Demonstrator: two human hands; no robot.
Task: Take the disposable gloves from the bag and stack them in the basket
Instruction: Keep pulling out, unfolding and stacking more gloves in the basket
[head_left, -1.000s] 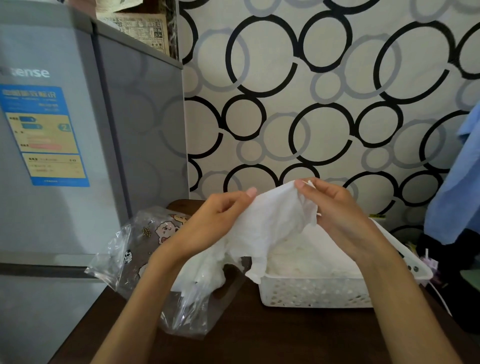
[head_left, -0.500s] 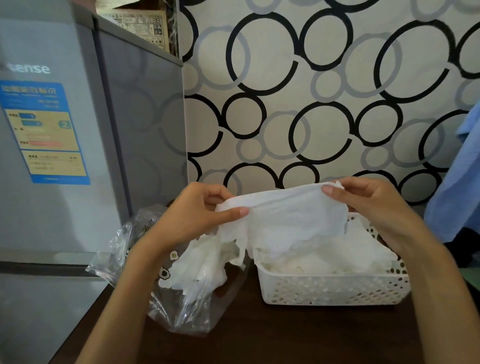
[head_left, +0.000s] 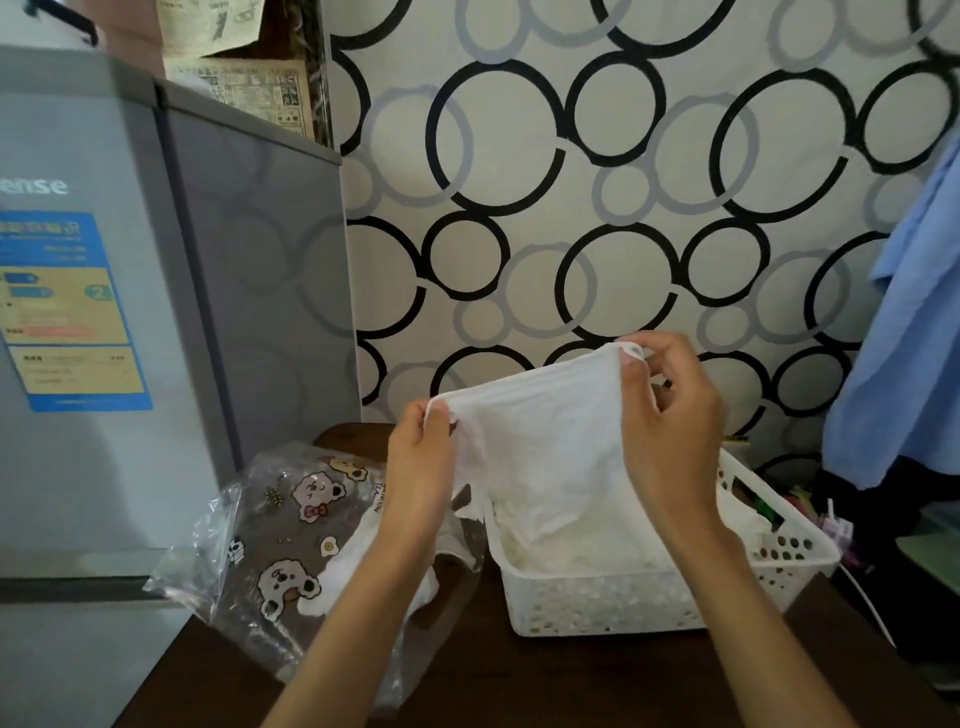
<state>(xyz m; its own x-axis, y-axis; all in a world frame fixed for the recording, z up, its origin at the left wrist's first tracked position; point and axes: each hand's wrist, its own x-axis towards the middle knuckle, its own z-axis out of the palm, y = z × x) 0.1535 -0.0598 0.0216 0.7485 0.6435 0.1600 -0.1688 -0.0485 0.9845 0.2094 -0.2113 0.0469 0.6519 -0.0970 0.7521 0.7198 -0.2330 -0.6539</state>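
A thin white disposable glove (head_left: 540, 441) hangs stretched between both hands, above the left part of the white perforated basket (head_left: 623, 603). My left hand (head_left: 421, 467) pinches its left top corner. My right hand (head_left: 670, 421) pinches the right top corner, a little higher. More white gloves lie piled in the basket. The clear plastic bag (head_left: 291, 540) with cartoon bear prints lies to the left on the dark wooden table (head_left: 571, 680), with several white gloves still inside near its mouth.
A grey fridge (head_left: 130, 338) stands close on the left. The wall with black and grey circles is right behind the table. A blue garment (head_left: 904, 338) hangs at the right, with small items below it.
Both hands carried the glove to the right, from over the bag to over the basket, and spread it wider; the right hand now holds its corner higher.
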